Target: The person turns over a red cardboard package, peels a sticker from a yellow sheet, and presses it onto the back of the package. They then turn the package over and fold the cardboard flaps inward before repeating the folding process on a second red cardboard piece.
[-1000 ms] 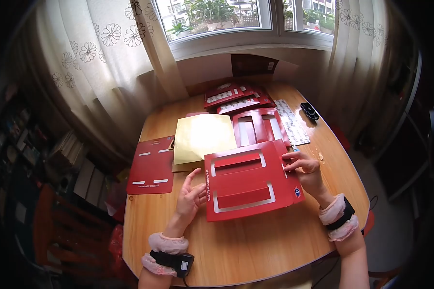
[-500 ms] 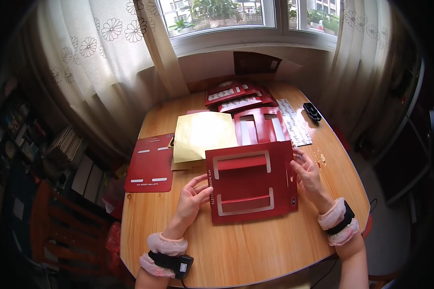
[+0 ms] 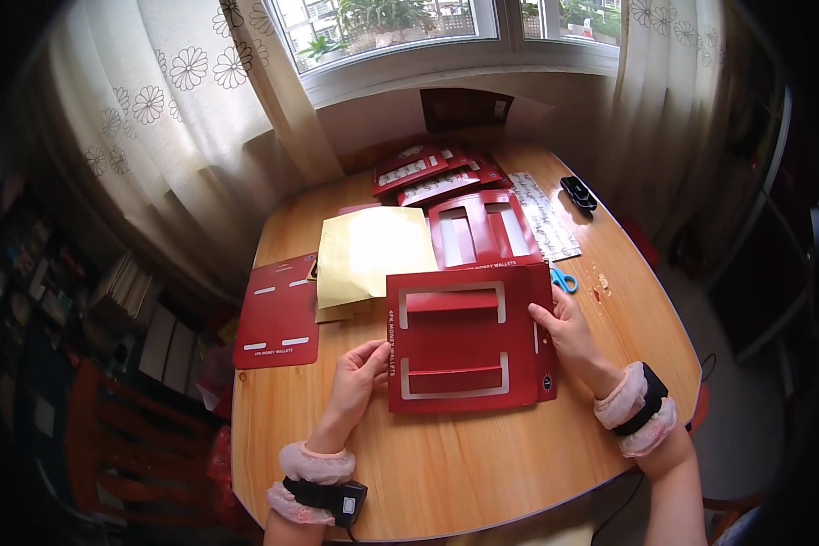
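A red cardboard packaging card (image 3: 455, 332) printed "4PK MONEY WALLETS" is held up above the table, with two raised, cut-out flaps edged in white. My left hand (image 3: 357, 382) pinches its left edge, thumb and index finger closed there. On the opposite side my right hand (image 3: 571, 338) grips the right edge, thumb on the front and the other fingers hidden behind. Just above the right hand, the blue handle of scissors (image 3: 564, 280) shows partly. Behind the held card lies another red card (image 3: 484, 229) with two long openings.
Yellow paper sheets (image 3: 373, 250) lie on the wooden table (image 3: 291, 428). A flat red card (image 3: 278, 314) with white slots is at left. Filled red packs (image 3: 437, 175) are piled at the back, near patterned white sheets (image 3: 544, 214) and a black object (image 3: 578, 195).
The card has turned slightly and sits straighter, and its right-hand strip shows more. My right thumb now presses on its front. The blue scissors handle has come into sight; the view has shifted slightly.
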